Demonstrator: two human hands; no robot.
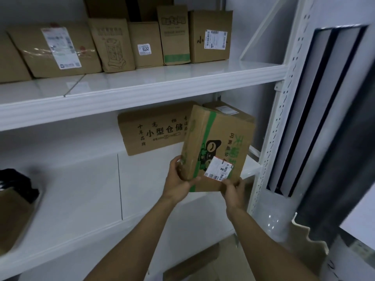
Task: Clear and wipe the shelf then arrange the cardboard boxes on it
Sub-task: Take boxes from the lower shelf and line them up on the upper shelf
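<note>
**A:** How did the fingers sit on it?

**B:** The left hand (179,180) had its fingers (176,163) curled round the box's lower left edge, with the thumb laid across the front face. The right hand (233,188) pinched the lower right corner, thumb on the front just under the shipping label (218,168). Its other fingers were tucked beneath, so I couldn't tell how they lay.

**A:** And the box itself?

**B:** It was a green-taped cardboard box (221,136), tilted and held in the air over the right end of the lower shelf (81,199), not resting on it. Behind it stood a large printed carton (154,130) and a smaller labelled box (229,111) in the back corner. I couldn't tell whether it touched either. The metal upright (269,142) was near on its right.

**A:** What could have gone wrong from there?

**B:** My guess is that both grips were low, at the bottom corners only. The tall top could have tipped away, or the cardboard could have slid through the fingers. Pushed in at that tilt, a far corner might have knocked the carton askew or caught the upright.

**A:** Anything else about?

**B:** A row of boxes (146,43) stood on the upper shelf (162,78). There was also a dark blurred object (16,182) at the far left of the lower one. I couldn't make out what it was.
</note>
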